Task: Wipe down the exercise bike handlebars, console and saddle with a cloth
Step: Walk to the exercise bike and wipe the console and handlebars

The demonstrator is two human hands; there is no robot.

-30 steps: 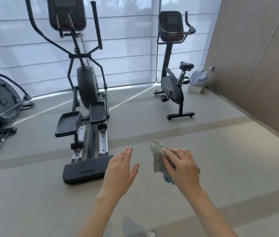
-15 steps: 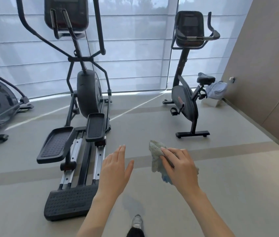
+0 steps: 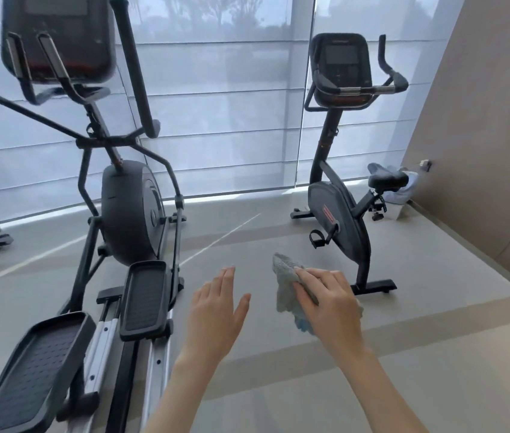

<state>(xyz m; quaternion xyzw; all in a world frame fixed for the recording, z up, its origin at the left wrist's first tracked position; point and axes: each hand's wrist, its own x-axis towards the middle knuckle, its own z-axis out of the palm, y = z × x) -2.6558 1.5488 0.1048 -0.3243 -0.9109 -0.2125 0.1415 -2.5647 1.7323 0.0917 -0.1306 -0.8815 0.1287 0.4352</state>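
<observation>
Two hands are out in front of me, both short of the exercise bike [image 3: 338, 220], which stands ahead and to the right on the grey floor [image 3: 435, 339]. My right hand [image 3: 328, 307] grips the crumpled grey cloth [image 3: 285, 285], the fingers curled over it and pinching it against the palm, so one corner sticks up toward the bike's pedal and a bluish edge hangs below my knuckles. My left hand [image 3: 216, 310], on the side away from the bike, holds nothing: the fingers lie straight and close together, the thumb angled out. Neither pose has changed from half a second ago, but the bike has grown in my view and come nearer; its rear foot bar now sits just beyond my right knuckles. Its console [image 3: 341, 62], handlebars [image 3: 363, 89] and saddle [image 3: 388, 179] are all well apart from the cloth. Left of the bike, the elliptical trainer [image 3: 128, 210] has also swelled and now runs off the top and bottom edges. My shoe, seen below my hands a moment ago, has dropped out of sight. Behind the saddle a pale bundle of fabric [image 3: 403, 189] lies against the brown wall [image 3: 481, 120].
</observation>
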